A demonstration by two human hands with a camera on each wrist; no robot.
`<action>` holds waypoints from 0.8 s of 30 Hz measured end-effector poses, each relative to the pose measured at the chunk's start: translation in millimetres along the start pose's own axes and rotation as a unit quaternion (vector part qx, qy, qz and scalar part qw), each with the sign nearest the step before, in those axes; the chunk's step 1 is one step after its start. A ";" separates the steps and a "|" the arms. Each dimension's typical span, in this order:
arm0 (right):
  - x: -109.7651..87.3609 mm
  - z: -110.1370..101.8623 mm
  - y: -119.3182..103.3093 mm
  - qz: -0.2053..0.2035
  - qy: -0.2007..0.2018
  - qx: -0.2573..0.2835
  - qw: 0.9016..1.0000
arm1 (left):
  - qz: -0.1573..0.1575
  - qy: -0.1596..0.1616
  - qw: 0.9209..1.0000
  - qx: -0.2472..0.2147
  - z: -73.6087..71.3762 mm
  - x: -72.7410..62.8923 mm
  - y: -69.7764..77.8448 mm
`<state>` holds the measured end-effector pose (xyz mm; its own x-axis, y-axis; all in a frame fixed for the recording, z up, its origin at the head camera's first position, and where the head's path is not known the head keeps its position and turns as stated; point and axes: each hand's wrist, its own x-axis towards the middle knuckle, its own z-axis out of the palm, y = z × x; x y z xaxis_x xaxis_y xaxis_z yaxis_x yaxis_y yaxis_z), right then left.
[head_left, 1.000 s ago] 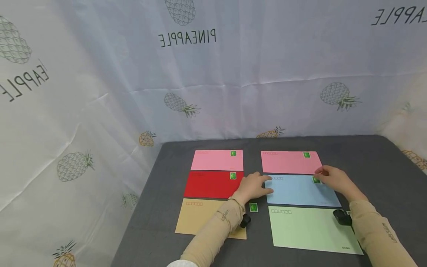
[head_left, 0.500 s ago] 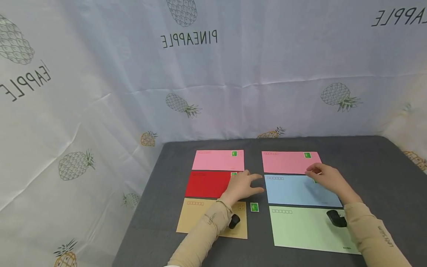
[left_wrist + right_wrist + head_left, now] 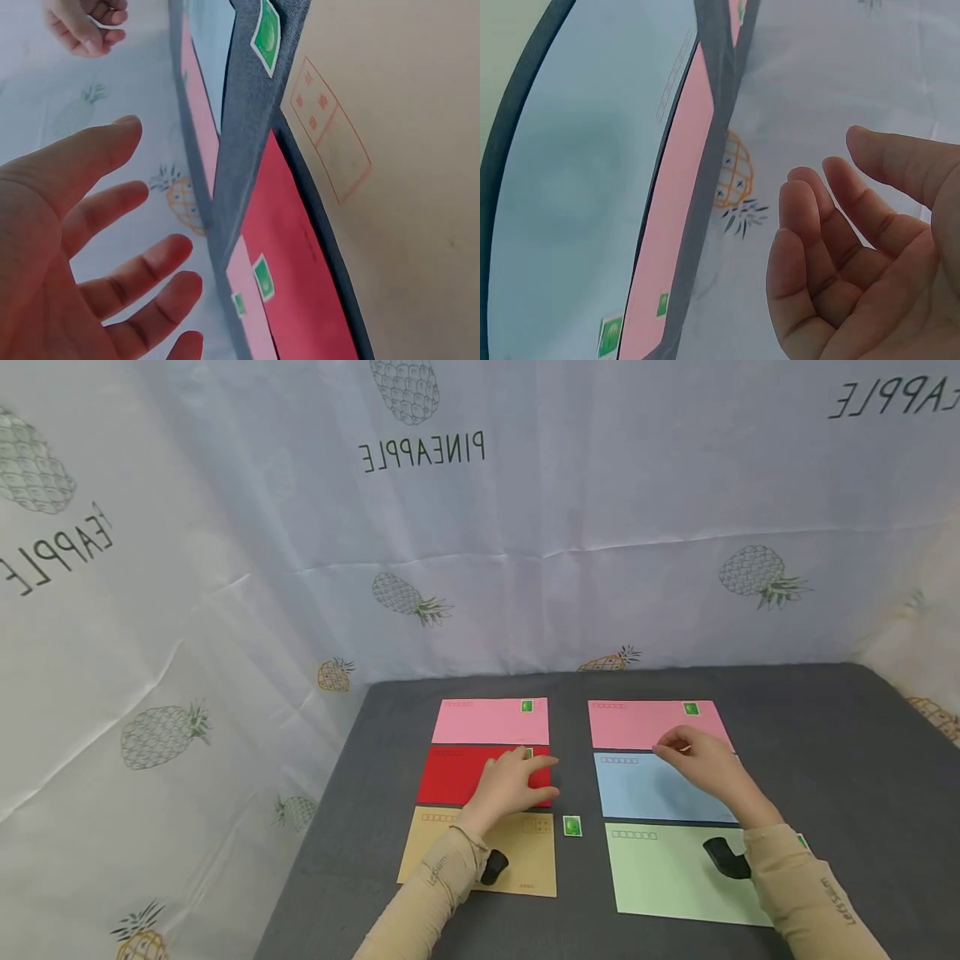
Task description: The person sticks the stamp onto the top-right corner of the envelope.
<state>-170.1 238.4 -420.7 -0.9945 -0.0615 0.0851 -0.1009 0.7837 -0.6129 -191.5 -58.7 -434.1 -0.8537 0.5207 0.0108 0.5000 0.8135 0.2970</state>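
Observation:
My left hand point(image 3: 506, 785) hovers over the red envelope point(image 3: 450, 777) and the tan envelope point(image 3: 517, 860), fingers spread and holding nothing. Over the blue envelope point(image 3: 637, 793) is my right hand point(image 3: 708, 772). In the right wrist view its fingers point(image 3: 799, 210) are loosely bent, with the thumb apart and nothing between them. A green stamp point(image 3: 610, 335) sits at the blue envelope's corner; the hand hides it in the head view. One loose green stamp point(image 3: 572, 826) lies on the dark table between the two columns, beside the tan envelope.
Pink envelopes lie at the back left point(image 3: 480, 722) and back right point(image 3: 637, 722), each with a green stamp. A light green envelope point(image 3: 675, 885) is at the front right, with a stamp point(image 3: 802, 842) partly showing past the sleeve. A pineapple-print curtain point(image 3: 525, 568) hangs behind the table.
The left hand has drawn left, from the blue envelope's left edge to over the red envelope. The right hand has moved left, away from the blue envelope's stamp.

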 end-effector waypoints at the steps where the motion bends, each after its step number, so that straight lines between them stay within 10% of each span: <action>1: -0.4 1.6 -2.5 -0.004 0.003 0.002 1.000 | -0.002 -0.001 1.000 -0.001 -0.9 -2.6 -1.9; 24: -9.4 36.8 -33.3 -0.054 -0.023 0.035 0.998 | 0.017 -0.009 1.000 -0.010 -5.1 -59.6 -45.6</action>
<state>-158.5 190.2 -429.9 -0.9778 -0.1725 0.1190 -0.2079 0.7265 -0.6549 -164.2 -128.1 -443.4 -0.8329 0.5534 0.0043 0.5264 0.7898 0.3149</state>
